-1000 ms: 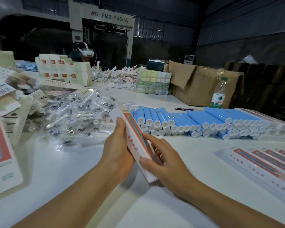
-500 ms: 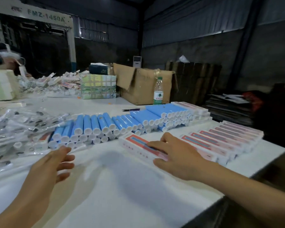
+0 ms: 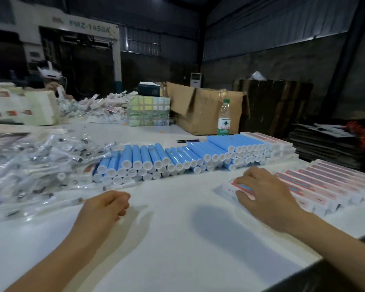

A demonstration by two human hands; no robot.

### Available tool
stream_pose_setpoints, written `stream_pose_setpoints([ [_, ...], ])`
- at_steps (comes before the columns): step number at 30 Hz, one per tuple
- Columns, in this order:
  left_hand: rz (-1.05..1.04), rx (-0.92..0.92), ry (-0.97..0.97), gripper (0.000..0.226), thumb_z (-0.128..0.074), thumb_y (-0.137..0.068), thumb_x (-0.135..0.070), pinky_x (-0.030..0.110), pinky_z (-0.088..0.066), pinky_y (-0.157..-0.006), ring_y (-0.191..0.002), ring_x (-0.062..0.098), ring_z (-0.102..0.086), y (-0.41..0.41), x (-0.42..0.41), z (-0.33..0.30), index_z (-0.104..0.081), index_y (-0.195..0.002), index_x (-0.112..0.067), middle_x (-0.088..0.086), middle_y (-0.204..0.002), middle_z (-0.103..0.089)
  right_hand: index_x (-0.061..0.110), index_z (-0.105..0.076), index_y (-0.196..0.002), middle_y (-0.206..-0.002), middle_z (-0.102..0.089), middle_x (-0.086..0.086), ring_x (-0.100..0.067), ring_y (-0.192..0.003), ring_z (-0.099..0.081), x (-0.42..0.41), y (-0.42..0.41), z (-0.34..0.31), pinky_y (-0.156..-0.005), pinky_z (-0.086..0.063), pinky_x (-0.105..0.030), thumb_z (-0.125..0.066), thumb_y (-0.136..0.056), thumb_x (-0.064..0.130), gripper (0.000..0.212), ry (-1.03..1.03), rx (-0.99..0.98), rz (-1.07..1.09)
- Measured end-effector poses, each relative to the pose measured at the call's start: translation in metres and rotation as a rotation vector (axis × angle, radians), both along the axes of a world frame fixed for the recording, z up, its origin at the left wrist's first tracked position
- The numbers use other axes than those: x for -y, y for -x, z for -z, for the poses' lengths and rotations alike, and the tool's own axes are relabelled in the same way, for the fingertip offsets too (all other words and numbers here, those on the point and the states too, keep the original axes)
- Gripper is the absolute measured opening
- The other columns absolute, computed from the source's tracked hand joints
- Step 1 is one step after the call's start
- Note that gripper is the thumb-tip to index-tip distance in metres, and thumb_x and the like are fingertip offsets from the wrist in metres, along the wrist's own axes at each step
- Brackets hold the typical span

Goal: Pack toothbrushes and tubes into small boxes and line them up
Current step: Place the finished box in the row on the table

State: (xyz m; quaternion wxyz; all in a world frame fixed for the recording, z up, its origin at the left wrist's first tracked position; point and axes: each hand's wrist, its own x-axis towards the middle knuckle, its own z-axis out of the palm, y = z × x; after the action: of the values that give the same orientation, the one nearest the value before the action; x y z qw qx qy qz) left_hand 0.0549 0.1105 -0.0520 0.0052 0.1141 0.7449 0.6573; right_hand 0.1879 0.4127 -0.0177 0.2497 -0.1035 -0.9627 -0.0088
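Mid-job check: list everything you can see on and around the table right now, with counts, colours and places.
Packed boxes: about ten, white with red-blue stripe, rowed at right.
Tubes: dozens, blue with white caps, stacked mid-table.
Toothbrushes: many, clear-wrapped, heaped at left.
Water bottle: one, clear with green cap, behind tubes.
Cardboard carton: one, brown, far side.
Table: one, white.
Left hand: loosely curled, empty.
Right hand: resting on the nearest box.
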Motion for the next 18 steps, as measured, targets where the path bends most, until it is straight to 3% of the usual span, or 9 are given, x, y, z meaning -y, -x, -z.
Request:
stream_pose_setpoints([
  [3,0.021,-0.042,0.121,0.022,-0.062,-0.089,-0.015,0.034,-0.049,-0.082,-0.078,0.018,-0.066,-0.002,-0.002,-0.001,-0.071,-0.071,-0.023,-0.004,-0.071,-0.070,0.025,-0.067,-0.109,-0.097,-0.052,0.012,-0.011,-0.095,-0.049,0.058,0.041,-0.004,-0.076,-0.034,-0.024,-0.055,-0.091,0.030,0.022,0.092,-0.068,-0.260],
  [6,0.045,-0.057,0.136,0.022,-0.060,-0.090,-0.014,0.024,-0.048,-0.072,-0.064,0.006,-0.060,-0.004,-0.001,-0.002,-0.070,-0.071,-0.020,-0.009,-0.065,-0.067,0.025,-0.067,-0.107,-0.099,-0.060,0.009,-0.009,-0.091,-0.049,0.116,0.088,0.002,-0.078,-0.040,-0.025,-0.050,-0.094,0.030,0.022,0.119,0.016,-0.393],
  [9,0.080,-0.067,0.182,0.020,-0.058,-0.088,-0.018,0.025,-0.046,-0.069,-0.061,0.005,-0.055,-0.002,0.001,0.000,-0.069,-0.072,-0.019,-0.008,-0.063,-0.064,0.026,-0.067,-0.094,-0.094,-0.062,0.006,-0.011,-0.088,-0.051,0.153,0.120,0.016,-0.078,-0.043,-0.028,-0.046,-0.096,0.028,0.021,0.141,0.109,-0.422],
  [12,0.066,-0.057,0.178,0.021,-0.057,-0.086,-0.020,0.025,-0.047,-0.069,-0.067,0.010,-0.058,0.003,0.002,0.004,-0.066,-0.068,-0.024,-0.007,-0.068,-0.064,0.033,-0.051,-0.065,-0.081,-0.056,0.003,-0.014,-0.078,-0.049,0.162,0.132,0.033,-0.067,-0.038,-0.028,-0.046,-0.095,0.024,0.031,0.145,0.179,-0.439],
  [15,0.015,-0.035,0.152,0.024,-0.056,-0.084,-0.018,0.016,-0.043,-0.061,-0.069,0.007,-0.059,0.010,0.002,0.004,-0.061,-0.063,-0.028,-0.011,-0.068,-0.063,0.039,-0.038,-0.057,-0.071,-0.049,0.008,-0.006,-0.067,-0.045,0.159,0.138,0.039,-0.057,-0.031,-0.023,-0.055,-0.091,0.018,0.044,0.178,0.144,-0.489],
  [18,0.028,-0.008,0.157,0.021,-0.056,-0.085,-0.019,0.021,-0.046,-0.067,-0.074,0.009,-0.059,0.007,0.007,-0.001,-0.061,-0.067,-0.028,-0.013,-0.070,-0.061,0.042,-0.039,-0.051,-0.059,-0.047,0.007,-0.004,-0.060,-0.046,0.158,0.141,0.043,-0.051,-0.028,-0.023,-0.066,-0.081,0.007,0.053,0.208,0.103,-0.526],
])
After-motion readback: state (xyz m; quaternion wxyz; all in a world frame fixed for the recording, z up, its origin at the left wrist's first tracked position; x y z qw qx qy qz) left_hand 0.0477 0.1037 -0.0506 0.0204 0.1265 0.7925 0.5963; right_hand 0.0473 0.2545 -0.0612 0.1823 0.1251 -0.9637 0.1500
